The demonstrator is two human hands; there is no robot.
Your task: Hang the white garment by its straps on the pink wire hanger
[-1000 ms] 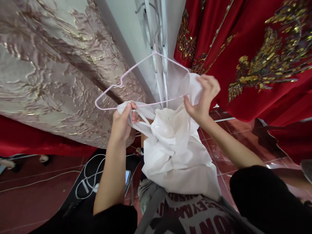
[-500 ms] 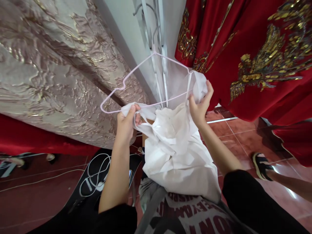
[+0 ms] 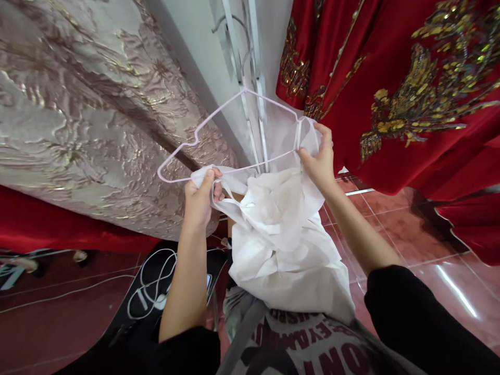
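Observation:
A pale pink clothes hanger (image 3: pixel 220 108) hangs by its metal hook in front of a white rack. Sheer white fabric of a white garment (image 3: pixel 287 276) is looped over the hanger's right arm. My left hand (image 3: pixel 202 198) is closed on the garment's sheer white strap, beside the hanger's lower left bar. At the hanger's right end, my right hand (image 3: pixel 321 160) pinches the sheer fabric between thumb and fingers. The garment's body drapes down over my lap, creased. The hanger's left corner sticks out bare beyond my left hand.
Shiny embossed pink-beige fabric (image 3: pixel 89 120) hangs at left. A red garment with gold sequins (image 3: pixel 422 104) hangs at right. A black seat (image 3: pixel 156 271) holds a coiled white cable (image 3: pixel 150 281) and part of a phone. Red tiles (image 3: pixel 390 224) cover the floor.
My right hand has shifted slightly left and up along the sheer fabric at the hanger's right end. My left hand keeps its hold. A sandalled foot at right has left view.

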